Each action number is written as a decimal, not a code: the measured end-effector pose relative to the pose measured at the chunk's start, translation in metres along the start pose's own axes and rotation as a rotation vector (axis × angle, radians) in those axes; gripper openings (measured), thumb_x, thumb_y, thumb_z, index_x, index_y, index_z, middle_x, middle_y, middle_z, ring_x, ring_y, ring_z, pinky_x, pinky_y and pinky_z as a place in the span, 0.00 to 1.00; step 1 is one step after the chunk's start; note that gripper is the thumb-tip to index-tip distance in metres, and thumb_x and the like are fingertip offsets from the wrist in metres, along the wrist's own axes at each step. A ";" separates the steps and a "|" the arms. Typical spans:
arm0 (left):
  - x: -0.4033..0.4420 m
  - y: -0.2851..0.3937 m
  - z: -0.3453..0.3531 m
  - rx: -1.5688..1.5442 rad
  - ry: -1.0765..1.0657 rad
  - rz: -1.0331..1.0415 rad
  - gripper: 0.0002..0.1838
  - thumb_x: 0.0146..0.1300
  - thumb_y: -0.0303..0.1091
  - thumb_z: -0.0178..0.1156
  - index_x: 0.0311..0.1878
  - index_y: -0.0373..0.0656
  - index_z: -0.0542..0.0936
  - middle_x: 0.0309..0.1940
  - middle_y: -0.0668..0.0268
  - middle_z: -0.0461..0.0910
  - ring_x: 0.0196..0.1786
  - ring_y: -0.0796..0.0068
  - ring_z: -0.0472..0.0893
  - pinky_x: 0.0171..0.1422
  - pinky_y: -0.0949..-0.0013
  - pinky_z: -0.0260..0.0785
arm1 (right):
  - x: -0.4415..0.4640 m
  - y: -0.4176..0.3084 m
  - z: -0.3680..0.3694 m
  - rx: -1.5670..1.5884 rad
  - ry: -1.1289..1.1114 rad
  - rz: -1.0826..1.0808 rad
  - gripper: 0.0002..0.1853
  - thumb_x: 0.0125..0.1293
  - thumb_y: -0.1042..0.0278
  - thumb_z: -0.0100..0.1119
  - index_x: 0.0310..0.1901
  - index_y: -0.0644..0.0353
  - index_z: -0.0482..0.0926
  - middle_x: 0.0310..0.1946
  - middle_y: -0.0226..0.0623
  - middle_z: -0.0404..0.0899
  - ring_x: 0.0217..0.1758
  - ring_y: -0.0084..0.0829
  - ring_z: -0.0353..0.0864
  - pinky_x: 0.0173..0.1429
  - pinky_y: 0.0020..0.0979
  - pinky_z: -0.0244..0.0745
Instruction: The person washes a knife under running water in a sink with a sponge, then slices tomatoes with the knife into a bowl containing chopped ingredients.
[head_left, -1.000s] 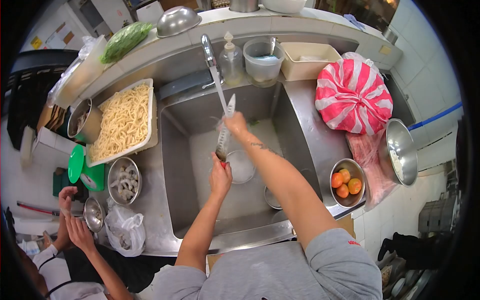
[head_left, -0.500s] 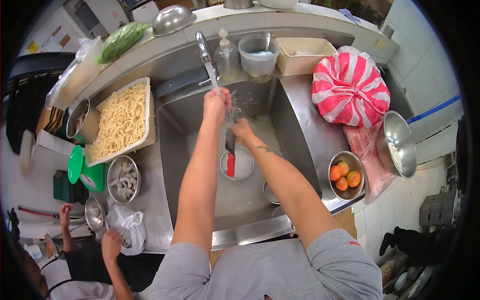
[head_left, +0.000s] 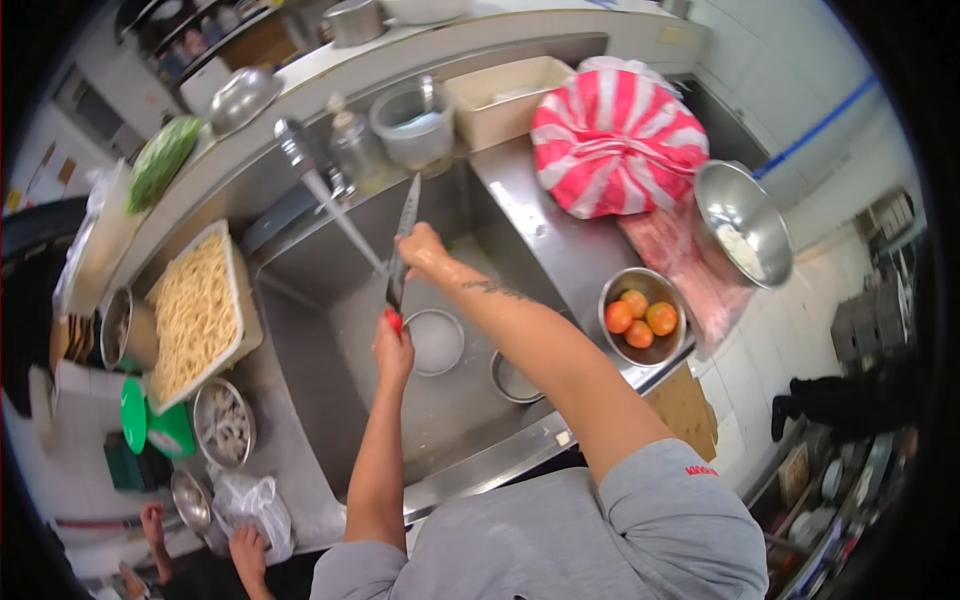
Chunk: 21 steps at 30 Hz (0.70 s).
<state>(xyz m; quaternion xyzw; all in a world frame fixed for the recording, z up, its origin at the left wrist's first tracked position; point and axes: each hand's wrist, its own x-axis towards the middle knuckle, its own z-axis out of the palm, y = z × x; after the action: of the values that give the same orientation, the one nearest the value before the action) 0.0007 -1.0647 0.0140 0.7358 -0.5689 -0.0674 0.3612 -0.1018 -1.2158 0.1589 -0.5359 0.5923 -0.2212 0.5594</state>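
Observation:
A kitchen knife (head_left: pixel 409 212) is held over the sink, its dimpled blade pointing up and away from me. My left hand (head_left: pixel 393 348) is closed around its red handle (head_left: pixel 394 319). Higher up, my right hand (head_left: pixel 424 250) is closed on the blade, with fingers and thumb on its sides. Water (head_left: pixel 345 226) runs from the faucet (head_left: pixel 291 142) and falls close to the blade's lower part. Below the knife, a round pan (head_left: pixel 435 343) sits in the sink (head_left: pixel 310 330), and another round metal container (head_left: pixel 514 378) is partly hidden by my right forearm.
Left of the sink are a noodle tray (head_left: pixel 196 315) and a bowl of shrimp (head_left: pixel 225 424). Another person's hand (head_left: pixel 248 552) is at a plastic bag (head_left: pixel 256 508). To the right lie a striped bag (head_left: pixel 620 140), a tomato bowl (head_left: pixel 642 318) and a metal bowl (head_left: pixel 742 225).
My left hand has gone from the water stream down to the knife's red handle. My right hand and the knife have risen, the blade now out of the stream's top. The view has turned.

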 end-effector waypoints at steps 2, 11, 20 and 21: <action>-0.006 0.029 -0.010 -0.383 -0.230 -0.280 0.23 0.57 0.35 0.60 0.54 0.41 0.68 0.32 0.59 0.78 0.31 0.65 0.78 0.32 0.62 0.69 | 0.018 0.018 -0.012 0.131 -0.188 -0.002 0.29 0.65 0.48 0.55 0.48 0.74 0.71 0.43 0.51 0.77 0.36 0.36 0.82 0.29 0.37 0.80; 0.017 0.146 -0.027 -1.216 -0.598 -0.627 0.09 0.60 0.35 0.55 0.40 0.45 0.68 0.18 0.65 0.70 0.14 0.77 0.68 0.17 0.75 0.60 | -0.057 0.027 -0.203 -0.241 -0.086 -0.336 0.24 0.62 0.49 0.52 0.41 0.66 0.79 0.28 0.47 0.81 0.32 0.40 0.82 0.37 0.39 0.76; 0.107 0.335 0.004 -0.982 -0.595 -0.200 0.07 0.61 0.33 0.54 0.40 0.44 0.68 0.19 0.66 0.70 0.15 0.78 0.69 0.18 0.75 0.61 | -0.118 0.087 -0.309 -0.436 0.050 -0.523 0.14 0.57 0.65 0.53 0.38 0.67 0.80 0.37 0.59 0.78 0.45 0.54 0.78 0.50 0.47 0.72; 0.112 0.354 0.011 -0.991 -0.604 -0.199 0.07 0.61 0.32 0.54 0.39 0.44 0.68 0.19 0.66 0.70 0.15 0.78 0.68 0.18 0.75 0.61 | -0.128 0.088 -0.317 -0.431 0.042 -0.550 0.13 0.57 0.66 0.54 0.38 0.67 0.80 0.37 0.59 0.78 0.45 0.54 0.78 0.50 0.47 0.72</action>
<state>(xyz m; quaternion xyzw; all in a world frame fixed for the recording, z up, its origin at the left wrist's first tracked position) -0.2457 -1.2014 0.2564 0.4771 -0.4756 -0.5654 0.4760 -0.4470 -1.1808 0.2250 -0.7766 0.4702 -0.2446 0.3405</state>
